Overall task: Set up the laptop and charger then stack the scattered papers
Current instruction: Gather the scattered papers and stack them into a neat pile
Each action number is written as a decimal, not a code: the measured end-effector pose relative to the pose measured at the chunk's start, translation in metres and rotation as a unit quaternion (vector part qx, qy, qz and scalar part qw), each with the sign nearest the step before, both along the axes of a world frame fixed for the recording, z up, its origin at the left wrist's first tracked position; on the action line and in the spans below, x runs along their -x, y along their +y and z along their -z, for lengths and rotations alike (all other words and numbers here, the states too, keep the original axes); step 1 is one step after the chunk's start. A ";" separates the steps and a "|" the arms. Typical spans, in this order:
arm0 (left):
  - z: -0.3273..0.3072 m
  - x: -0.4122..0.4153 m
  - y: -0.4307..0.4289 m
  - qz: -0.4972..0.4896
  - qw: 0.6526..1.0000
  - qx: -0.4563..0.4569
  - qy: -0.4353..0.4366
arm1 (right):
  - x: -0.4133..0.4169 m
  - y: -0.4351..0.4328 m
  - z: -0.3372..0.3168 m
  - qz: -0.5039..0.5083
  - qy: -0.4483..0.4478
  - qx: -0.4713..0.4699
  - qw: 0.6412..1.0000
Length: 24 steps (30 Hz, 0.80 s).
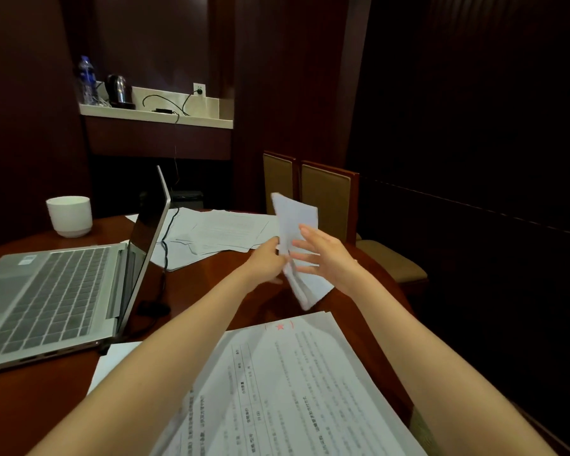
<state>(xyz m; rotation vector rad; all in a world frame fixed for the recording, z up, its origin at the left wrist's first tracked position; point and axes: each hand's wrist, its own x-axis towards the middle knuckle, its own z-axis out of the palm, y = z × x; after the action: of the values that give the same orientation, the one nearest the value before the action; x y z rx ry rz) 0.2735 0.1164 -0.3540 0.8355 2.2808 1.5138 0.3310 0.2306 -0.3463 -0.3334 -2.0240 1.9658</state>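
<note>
A bundle of white papers (pixel 295 222) stands nearly upright above the table's far right part. My left hand (pixel 266 263) grips its left edge. My right hand (pixel 323 255) lies flat against its right face with fingers straight. A printed stack (pixel 297 390) with a red star at its top lies in front of me under my forearms. More loose sheets (pixel 224 232) lie spread at the far side behind the laptop. The open silver laptop (pixel 60 297) sits at the left, lid up. A black charger cable (pixel 165 248) runs from behind it across the sheets.
The wooden table (pixel 191 291) is dark red-brown. A white cup (pixel 69 216) stands at the far left. Two padded chairs (pixel 329 199) stand beyond the table's right edge. A wall shelf (pixel 155 115) holds a kettle, a water bottle and a plugged-in cable.
</note>
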 end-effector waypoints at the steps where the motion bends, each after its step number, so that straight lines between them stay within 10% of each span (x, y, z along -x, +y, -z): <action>1: 0.001 0.003 -0.003 -0.047 0.999 -0.027 0.003 | 0.000 0.001 0.003 0.004 -0.003 -0.005 1.000; 9: 0.003 0.030 -0.039 -0.217 0.968 -0.119 0.037 | -0.009 0.038 0.028 0.168 -0.052 -0.194 0.965; 24: -0.004 0.036 -0.062 -0.277 0.936 -0.204 -0.075 | -0.017 0.061 0.030 0.273 0.097 0.040 0.956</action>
<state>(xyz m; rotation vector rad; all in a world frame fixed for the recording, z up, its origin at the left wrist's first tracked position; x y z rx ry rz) 0.2376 0.0540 -0.3504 0.1308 2.2242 2.2567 0.3481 0.2914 -0.3758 -0.6163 -1.5228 1.6577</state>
